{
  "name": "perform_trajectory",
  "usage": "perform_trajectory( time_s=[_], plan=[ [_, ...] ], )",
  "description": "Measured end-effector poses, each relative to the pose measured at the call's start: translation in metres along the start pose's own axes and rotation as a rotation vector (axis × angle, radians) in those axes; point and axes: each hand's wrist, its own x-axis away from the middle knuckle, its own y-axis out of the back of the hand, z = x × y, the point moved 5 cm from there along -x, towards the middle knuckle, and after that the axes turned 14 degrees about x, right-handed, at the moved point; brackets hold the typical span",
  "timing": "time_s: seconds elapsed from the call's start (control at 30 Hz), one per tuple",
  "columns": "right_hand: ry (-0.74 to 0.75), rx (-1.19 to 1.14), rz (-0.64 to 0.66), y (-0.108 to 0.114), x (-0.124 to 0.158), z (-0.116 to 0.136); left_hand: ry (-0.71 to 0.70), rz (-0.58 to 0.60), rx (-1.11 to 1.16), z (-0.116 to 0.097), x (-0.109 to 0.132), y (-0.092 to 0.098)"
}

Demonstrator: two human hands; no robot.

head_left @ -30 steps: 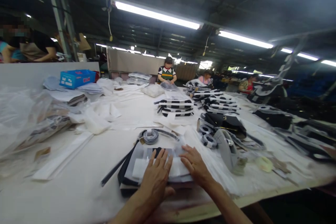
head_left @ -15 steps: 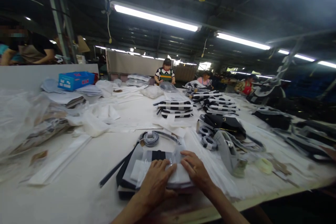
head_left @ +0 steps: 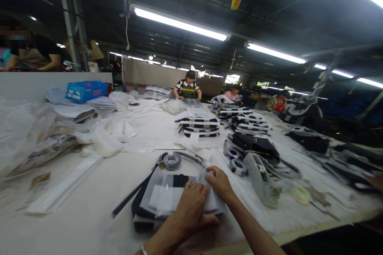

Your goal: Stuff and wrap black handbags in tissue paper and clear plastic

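A folded dark garment in a clear plastic bag (head_left: 167, 197) lies on the white table (head_left: 89, 215) right in front of me. My left hand (head_left: 191, 209) rests on top of the bag, fingers together and pressed flat on the plastic. My right hand (head_left: 220, 183) sits at the bag's far right corner, its fingers pinching the plastic edge there. A dark strap (head_left: 131, 195) runs out from under the bag to the left. Beyond the bag lies a coiled striped band (head_left: 171, 160).
A grey tape dispenser (head_left: 261, 179) stands right of my hands beside small striped rolls (head_left: 237, 166). Stacks of striped bagged garments (head_left: 200, 124) fill the table's middle. Plastic bags (head_left: 26, 135) and a blue box (head_left: 85, 90) lie left. Other people work at the far end and left.
My left hand slid right and drew its fingers together on the bag. My right hand moved up to the bag's far right corner and pinched the plastic. The view tilted slightly.
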Motion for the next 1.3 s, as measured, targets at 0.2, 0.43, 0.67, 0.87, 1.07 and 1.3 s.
perform_trajectory(
  time_s=[0.2, 0.43, 0.67, 0.87, 1.07, 1.3],
  plan=[
    [0.006, -0.023, -0.038, -0.003, -0.002, 0.002, -0.022, 0.012, -0.006, 0.000, -0.001, 0.002],
    [0.006, -0.001, -0.024, -0.007, -0.006, 0.002, -0.057, 0.057, -0.030, -0.004, 0.001, 0.005],
    [0.045, 0.093, 0.007, -0.004, -0.002, 0.006, -0.087, 0.074, -0.045, -0.011, 0.006, 0.007],
    [0.114, 0.273, 0.004, 0.024, 0.006, 0.029, -0.051, 0.050, -0.099, -0.003, 0.005, 0.035],
    [0.271, 0.438, 0.081, 0.012, 0.019, 0.063, 0.170, -0.097, -0.322, 0.053, 0.014, 0.103],
    [0.178, 0.370, 0.210, -0.030, 0.039, 0.021, 0.430, 0.044, -0.225, 0.112, 0.047, 0.105]
  ],
)
